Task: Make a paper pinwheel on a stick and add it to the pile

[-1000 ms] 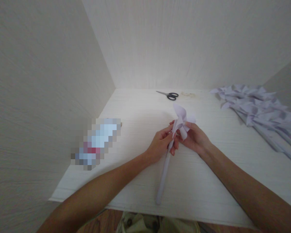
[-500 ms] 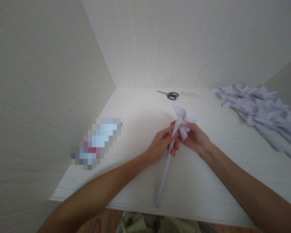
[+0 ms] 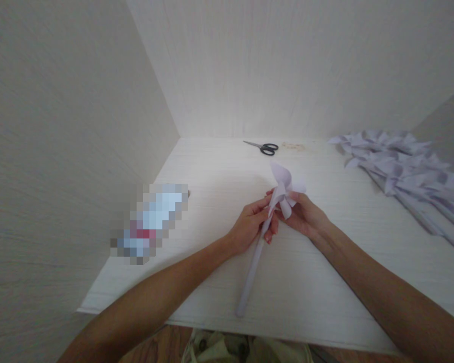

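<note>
A white paper pinwheel (image 3: 282, 189) is held between both hands above the middle of the table, its rolled-paper stick slanting down to the left toward the front edge. My left hand (image 3: 251, 224) is closed around the stick just below the blades. Behind the blades, my right hand (image 3: 304, 214) pinches the head of the pinwheel from the right. Some fingertips of both hands are hidden by the folded paper.
Black-handled scissors (image 3: 263, 147) lie near the back wall, beside small beige scraps (image 3: 293, 146). Several finished paper pinwheels (image 3: 397, 161) are heaped at the right. A blurred-out object (image 3: 155, 217) rests at the left on the white table (image 3: 208, 287).
The lower end of the pinwheel's stick has swung slightly left. Both hands keep nearly the same place and hold.
</note>
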`<state>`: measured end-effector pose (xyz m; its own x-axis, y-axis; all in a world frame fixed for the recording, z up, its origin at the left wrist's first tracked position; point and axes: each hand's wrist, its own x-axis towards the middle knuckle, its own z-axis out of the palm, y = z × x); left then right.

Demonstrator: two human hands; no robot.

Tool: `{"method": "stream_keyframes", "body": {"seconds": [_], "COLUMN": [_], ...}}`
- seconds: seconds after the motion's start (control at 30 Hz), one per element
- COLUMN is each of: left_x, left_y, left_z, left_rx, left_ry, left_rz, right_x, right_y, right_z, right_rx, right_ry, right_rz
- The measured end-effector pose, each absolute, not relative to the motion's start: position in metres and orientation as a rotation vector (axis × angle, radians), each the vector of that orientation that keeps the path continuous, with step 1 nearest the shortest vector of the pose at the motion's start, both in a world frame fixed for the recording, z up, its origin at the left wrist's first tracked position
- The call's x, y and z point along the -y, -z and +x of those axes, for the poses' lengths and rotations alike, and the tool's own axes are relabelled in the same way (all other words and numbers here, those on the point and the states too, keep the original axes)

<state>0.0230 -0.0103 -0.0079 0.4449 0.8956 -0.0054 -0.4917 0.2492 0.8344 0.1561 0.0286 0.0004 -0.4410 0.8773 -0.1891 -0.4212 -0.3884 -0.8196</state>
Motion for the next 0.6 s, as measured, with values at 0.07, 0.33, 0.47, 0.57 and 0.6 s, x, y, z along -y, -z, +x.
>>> {"method": "stream_keyframes", "body": {"seconds": [0.07,0.33,0.47,0.57,0.6], "left_x": [0.0105,0.0112,0.0116,0.0122,0.0124], "left_y": [0.0081,0.0080,0.0059,0.0041,0.0037], "left_z": [0.0228,0.0223,0.0220,0.0216,0.0215], "left_rx": [-0.552,-0.526,-0.522,-0.537,-0.542], "left_ry": [-1.006,-0.997,-0.998,-0.995,-0.992], "left_rz": [0.874,0.855,0.856,0.863,0.866], "right_x": [-0.0289,-0.0300,-0.0291,-0.0288,-0.0289], "right_y": [0.0005,0.0041,0.0037,0.0026,0.0023], "right_z": [0.1563,0.1570,0.1559,0.1551,0.1549], "right_rx": [0.891,0.918,0.890,0.885,0.892], "right_ry": [-1.925,-1.904,-1.906,-1.898,-1.897], "right_rz": [-0.794,-0.791,-0.779,-0.779,-0.779]}}
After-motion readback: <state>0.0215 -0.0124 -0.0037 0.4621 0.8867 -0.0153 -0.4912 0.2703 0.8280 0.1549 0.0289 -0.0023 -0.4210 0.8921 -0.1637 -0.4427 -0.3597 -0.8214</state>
